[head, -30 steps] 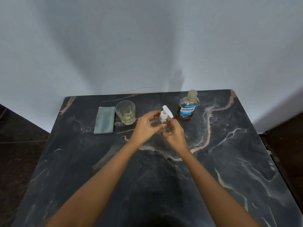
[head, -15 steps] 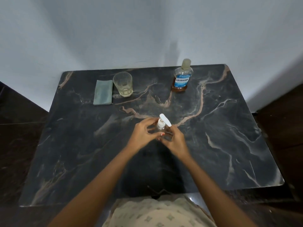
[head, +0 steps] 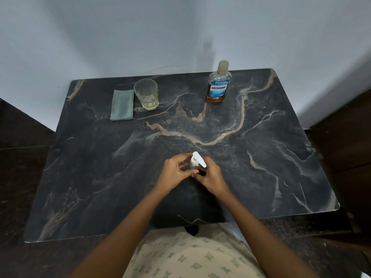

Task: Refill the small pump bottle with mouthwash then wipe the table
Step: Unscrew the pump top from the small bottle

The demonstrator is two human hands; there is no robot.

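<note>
A: So, which containers are seen, and what is held in each?

B: Three are counted. At the far right of the table (head: 271, 167) a mouthwash bottle (head: 218, 85) is stood upright with its pale cap on. A low band of amber liquid is seen under the blue label, and the part above it looks clear. Toward the far left a glass (head: 146, 95) is stood, with a shallow pale yellow layer at its bottom. A folded grey-green cloth (head: 122, 105) is laid just beside it, on its left.

A: And where is the small pump bottle (head: 194, 165) found?

B: Near the middle of the table, toward the near side, well apart from the other two. It is gripped from both sides. The left hand (head: 174, 174) is curled round it from the left, and the right hand (head: 211, 177) is wrapped round it from the right. The white pump head (head: 199, 159) is fitted on top.

A: What cannot be made out?

B: Its clear body is mostly covered by fingers, so its contents cannot be told, nor whether its base is rested on the table. The small print on the blue label is blurred. Both forearms and a patterned garment (head: 190, 257) are cut off by the bottom edge.
</note>
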